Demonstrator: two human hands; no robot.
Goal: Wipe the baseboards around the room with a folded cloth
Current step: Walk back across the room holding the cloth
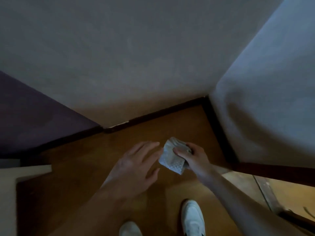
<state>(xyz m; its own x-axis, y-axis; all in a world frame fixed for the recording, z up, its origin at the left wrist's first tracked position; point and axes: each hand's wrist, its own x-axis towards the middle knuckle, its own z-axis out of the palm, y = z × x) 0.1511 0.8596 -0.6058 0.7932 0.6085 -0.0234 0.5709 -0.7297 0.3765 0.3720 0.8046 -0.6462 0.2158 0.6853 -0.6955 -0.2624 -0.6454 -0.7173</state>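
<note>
r hand (193,156) holds folded cloth (171,159); l hand (136,163) open beside.

This appears to be a room in a home, seen at a corner. Plain painted walls (119,57) meet a brown wooden floor (102,159), with a dark baseboard (162,113) along their foot. The left wall (34,113) is purple. At the right, a lighter floor (289,189) begins.

Not much to report tbh. Left hand (136,166) and right hand (192,157) are bare, and so are both forearms all the way to the lower edge of the frame. At bottom centre, the left sneaker (130,229) and right sneaker (193,217) are white with rounded toes. The right one has a dark bit at its lower edge.
</note>
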